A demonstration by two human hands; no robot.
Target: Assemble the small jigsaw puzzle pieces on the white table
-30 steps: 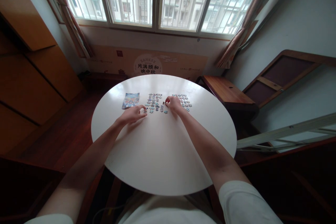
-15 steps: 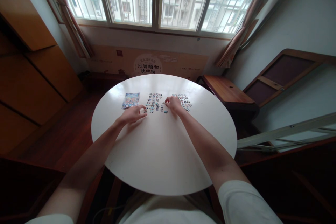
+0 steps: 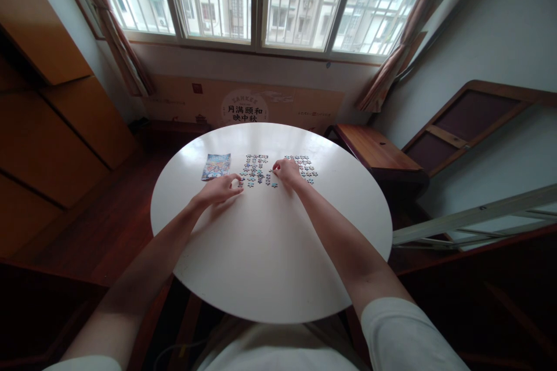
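Several small jigsaw puzzle pieces [image 3: 256,160] lie on the white round table [image 3: 270,255] in a left cluster. A second group of jigsaw pieces [image 3: 308,173] lies to the right, partly covered by my right hand [image 3: 288,170]. That hand pinches a single jigsaw piece [image 3: 272,171] between thumb and fingertips, at the right edge of the left cluster. My left hand [image 3: 221,188] rests at the cluster's lower left corner, thumb and index finger apart beside a few pieces, with nothing visibly held. A colourful picture sheet [image 3: 216,166] lies just beyond it.
Beyond the table are a barred window [image 3: 296,0] and a printed cardboard panel [image 3: 174,98] below it. A wooden side table [image 3: 378,148] stands at the right, cabinets [image 3: 87,139] at the left. My forearms extend over the table from both sides.
Both hands stay nearly in place. The right hand keeps its pinch on the jigsaw piece; the view has shifted very slightly.
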